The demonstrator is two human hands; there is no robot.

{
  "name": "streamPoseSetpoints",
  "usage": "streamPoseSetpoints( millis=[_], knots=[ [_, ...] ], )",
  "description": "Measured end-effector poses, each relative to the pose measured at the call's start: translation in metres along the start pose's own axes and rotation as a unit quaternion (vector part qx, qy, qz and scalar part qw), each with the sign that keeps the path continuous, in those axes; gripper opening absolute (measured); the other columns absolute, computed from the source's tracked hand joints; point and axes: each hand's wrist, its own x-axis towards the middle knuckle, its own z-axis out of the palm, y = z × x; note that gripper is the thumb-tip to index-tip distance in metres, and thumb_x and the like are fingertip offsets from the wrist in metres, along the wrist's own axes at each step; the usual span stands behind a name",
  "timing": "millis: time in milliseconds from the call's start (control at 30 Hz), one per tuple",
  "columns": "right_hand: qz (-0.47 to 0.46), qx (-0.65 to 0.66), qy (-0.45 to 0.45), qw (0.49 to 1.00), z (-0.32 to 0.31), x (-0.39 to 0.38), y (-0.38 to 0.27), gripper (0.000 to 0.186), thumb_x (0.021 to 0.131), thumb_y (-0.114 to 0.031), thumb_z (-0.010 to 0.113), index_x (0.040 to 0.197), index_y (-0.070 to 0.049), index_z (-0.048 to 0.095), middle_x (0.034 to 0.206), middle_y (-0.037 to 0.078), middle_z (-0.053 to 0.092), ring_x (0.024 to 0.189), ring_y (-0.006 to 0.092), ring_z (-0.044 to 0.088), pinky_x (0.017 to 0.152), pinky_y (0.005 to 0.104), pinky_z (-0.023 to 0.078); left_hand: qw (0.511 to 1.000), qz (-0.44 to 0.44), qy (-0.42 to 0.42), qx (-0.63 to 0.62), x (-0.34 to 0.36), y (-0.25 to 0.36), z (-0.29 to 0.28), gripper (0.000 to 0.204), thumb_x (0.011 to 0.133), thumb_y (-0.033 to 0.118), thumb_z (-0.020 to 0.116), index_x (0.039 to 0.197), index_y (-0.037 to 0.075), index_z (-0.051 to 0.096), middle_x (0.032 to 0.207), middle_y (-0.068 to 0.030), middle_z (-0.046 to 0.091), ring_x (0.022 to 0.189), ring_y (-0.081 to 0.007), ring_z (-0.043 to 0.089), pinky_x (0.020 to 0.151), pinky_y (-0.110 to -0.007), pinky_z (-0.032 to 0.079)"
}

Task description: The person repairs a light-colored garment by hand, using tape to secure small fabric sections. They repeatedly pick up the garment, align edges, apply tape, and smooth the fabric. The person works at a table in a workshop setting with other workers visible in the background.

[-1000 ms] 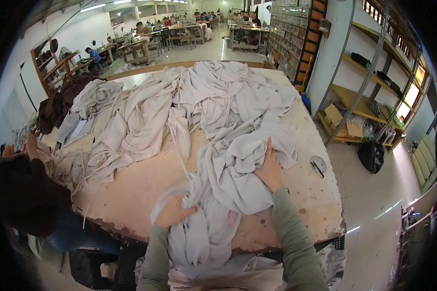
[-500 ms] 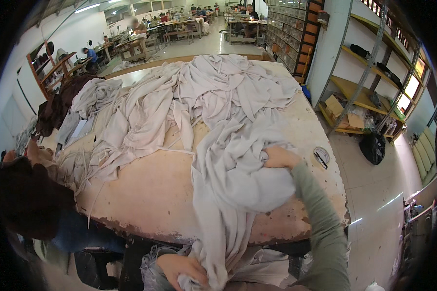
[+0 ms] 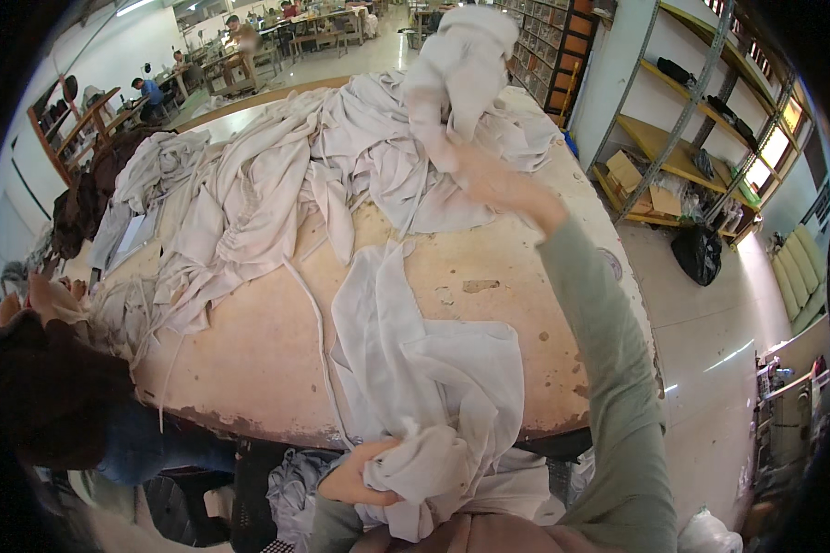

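Note:
At the table's near edge, my left hand (image 3: 360, 475) is closed round a bunched part of a light grey cloth piece (image 3: 392, 323). The rest of that piece spreads over the table top and hangs past the edge. My right arm reaches far over the table, and my right hand (image 3: 507, 189) is smeared by motion. A crumpled bundle of light grey cloth (image 3: 461, 69) is in the air just beyond its fingers; whether they grip it I cannot make out. Behind lies a heap of pale cloth pieces (image 3: 364, 138) with long ties.
The worn wooden table (image 3: 249, 378) carries dark brown cloth (image 3: 106, 175) at its far left. A co-worker's hands (image 3: 46, 300) are at the left edge. Shelving (image 3: 655, 147) and a black bag (image 3: 696, 256) stand right. Several people sit at workbenches behind.
My right hand has swung far forward, and a cloth bundle has risen from the table into the air. My left hand has drawn bunched cloth up at the near edge. The view has shifted slightly.

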Motion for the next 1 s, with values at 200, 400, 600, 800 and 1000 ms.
streamPoseSetpoints(
  millis=[200, 400, 600, 800, 1000],
  knots=[
    [-0.170, -0.090, -0.325, 0.926, 0.167, -0.135, -0.017, 0.089, 0.068, -0.021, 0.078, 0.143, -0.009, 0.031, 0.134, 0.021, 0.043, 0.117, 0.0348, 0.049, 0.100, 0.0413, 0.038, 0.954, 0.113, 0.233, 0.153, -0.024, -0.006, -0.013, 0.071, 0.069, 0.024, 0.075, 0.129, -0.002, 0.047, 0.125, -0.0145, 0.057, 0.117, -0.0262, 0.054, 0.103, -0.039, 0.038],
    [-0.158, 0.027, -0.303, 0.940, 0.099, -0.083, 0.039, 0.043, 0.067, -0.001, 0.066, 0.109, -0.009, 0.062, 0.107, 0.012, 0.062, 0.106, 0.0278, 0.055, 0.093, 0.0381, 0.043, 0.923, 0.113, 0.336, -0.151, 0.001, 0.020, 0.037, 0.074, 0.074, 0.026, 0.075, 0.134, -0.002, 0.041, 0.133, -0.0171, 0.049, 0.122, -0.0301, 0.048, 0.105, -0.040, 0.036],
    [-0.262, -0.129, 0.476, 0.829, -0.048, -0.018, -0.001, 0.051, 0.079, -0.008, 0.064, 0.128, -0.008, 0.050, 0.118, 0.009, 0.059, 0.107, 0.0232, 0.058, 0.089, 0.0345, 0.046, 0.831, 0.158, 0.419, -0.331, 0.099, 0.027, 0.044, 0.047, 0.095, 0.029, 0.052, 0.131, 0.001, 0.045, 0.128, -0.0112, 0.053, 0.117, -0.0228, 0.051, 0.100, -0.037, 0.041],
    [-0.086, 0.073, 0.035, 0.993, 0.019, -0.133, -0.035, 0.031, 0.088, -0.021, 0.061, 0.116, -0.006, 0.062, 0.103, 0.005, 0.064, 0.094, 0.0176, 0.057, 0.080, 0.0298, 0.045, 0.762, 0.054, 0.237, -0.600, 0.105, -0.007, 0.003, 0.045, 0.096, 0.031, 0.048, 0.130, 0.002, 0.046, 0.134, -0.0131, 0.050, 0.124, -0.0269, 0.046, 0.106, -0.041, 0.034],
    [0.056, -0.031, 0.206, 0.976, 0.179, -0.204, -0.064, 0.070, 0.069, -0.026, 0.077, 0.128, -0.009, 0.044, 0.115, 0.012, 0.056, 0.098, 0.0326, 0.056, 0.082, 0.0406, 0.045, 0.753, 0.219, 0.085, -0.615, 0.092, -0.009, 0.008, 0.047, 0.097, 0.031, 0.042, 0.135, 0.004, 0.041, 0.144, -0.0144, 0.038, 0.133, -0.0286, 0.034, 0.110, -0.046, 0.027]
  ],
)
